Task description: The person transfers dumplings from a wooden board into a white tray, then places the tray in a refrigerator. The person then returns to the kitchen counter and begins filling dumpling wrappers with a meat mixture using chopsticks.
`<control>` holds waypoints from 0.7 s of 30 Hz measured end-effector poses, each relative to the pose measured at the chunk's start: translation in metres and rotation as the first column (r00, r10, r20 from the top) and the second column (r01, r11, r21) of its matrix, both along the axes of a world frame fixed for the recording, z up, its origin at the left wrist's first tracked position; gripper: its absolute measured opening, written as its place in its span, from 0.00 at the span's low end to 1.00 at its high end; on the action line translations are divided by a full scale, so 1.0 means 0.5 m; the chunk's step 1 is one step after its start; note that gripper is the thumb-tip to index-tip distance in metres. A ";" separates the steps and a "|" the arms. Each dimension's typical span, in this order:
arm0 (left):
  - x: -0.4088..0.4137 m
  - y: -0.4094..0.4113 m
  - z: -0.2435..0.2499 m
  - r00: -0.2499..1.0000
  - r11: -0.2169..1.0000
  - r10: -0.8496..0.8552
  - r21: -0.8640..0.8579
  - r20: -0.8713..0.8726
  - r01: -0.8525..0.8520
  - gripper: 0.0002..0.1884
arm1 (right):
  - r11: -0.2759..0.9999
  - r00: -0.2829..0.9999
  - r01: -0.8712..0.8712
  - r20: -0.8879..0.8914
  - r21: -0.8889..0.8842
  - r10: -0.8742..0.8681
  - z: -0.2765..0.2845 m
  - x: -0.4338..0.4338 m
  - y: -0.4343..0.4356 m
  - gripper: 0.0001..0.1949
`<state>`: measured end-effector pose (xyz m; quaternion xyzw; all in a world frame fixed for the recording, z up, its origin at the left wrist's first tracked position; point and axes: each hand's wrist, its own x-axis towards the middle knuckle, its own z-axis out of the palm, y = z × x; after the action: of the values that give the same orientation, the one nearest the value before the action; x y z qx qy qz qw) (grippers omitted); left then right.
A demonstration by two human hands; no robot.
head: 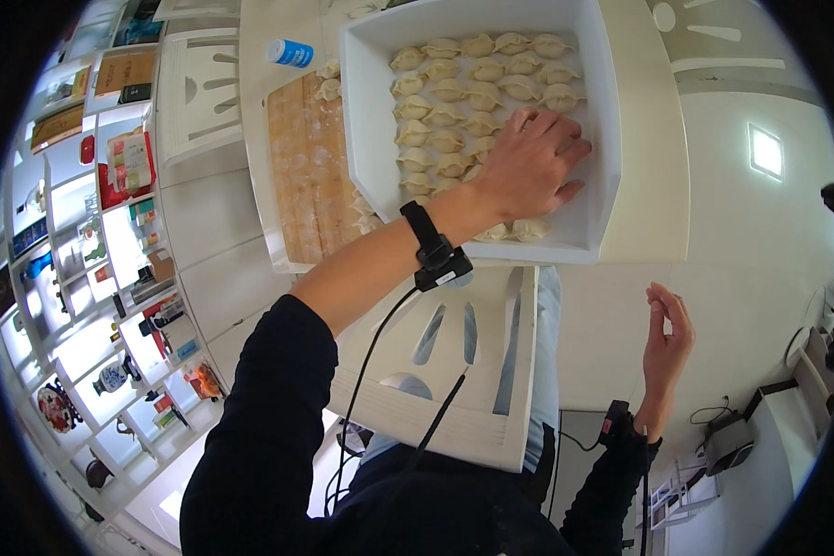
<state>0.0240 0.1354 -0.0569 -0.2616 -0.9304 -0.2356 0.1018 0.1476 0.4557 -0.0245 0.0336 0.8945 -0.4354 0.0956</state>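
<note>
Rows of pale folded dumplings (484, 96) lie in a deep white plastic tray (601, 139) on the table. My left hand (538, 160) reaches over the tray's right part, knuckles up and fingers bent; its underside is hidden, so whether it holds a dumpling cannot be told. More dumplings lie below the wrist, near the tray's near wall. A floured wooden board (306, 167) is left of the tray, with a few dumplings (329, 89) at its edge. My right hand (669, 323) hangs right of the table, fingers curled together, with nothing visible in it.
A blue and white canister (290, 53) stands on the table (650, 174) beyond the board. A white slatted chair (452, 431) is between my body and the table; another chair (201, 97) is at the far left. Shelves with many objects line the left side. Black cables hang from my wrist straps.
</note>
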 end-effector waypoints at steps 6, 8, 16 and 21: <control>-0.035 -0.002 -0.035 1.000 0.996 -0.019 -0.091 0.017 0.020 0.14 | 0.999 1.000 -0.029 -0.011 -0.015 0.029 0.001 -0.001 -0.007 0.08; -0.030 -0.019 -0.039 0.998 0.994 0.006 -0.106 0.070 0.001 0.15 | 1.000 1.000 -0.025 -0.005 -0.001 0.025 0.000 -0.002 -0.004 0.08; -0.068 0.002 -0.003 0.984 0.990 0.057 -0.115 -0.169 -0.077 0.10 | 1.000 1.000 -0.011 0.007 0.001 0.011 -0.004 0.011 0.011 0.09; -0.133 0.004 -0.057 0.992 0.980 0.116 -0.158 -0.054 -0.123 0.13 | 1.000 1.000 -0.023 0.003 0.009 0.023 -0.011 0.011 0.010 0.09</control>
<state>-0.0425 0.1375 -0.0854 -0.2178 -0.9580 -0.1471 0.1147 0.1533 0.4608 -0.0303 0.0244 0.8967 -0.4302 0.1016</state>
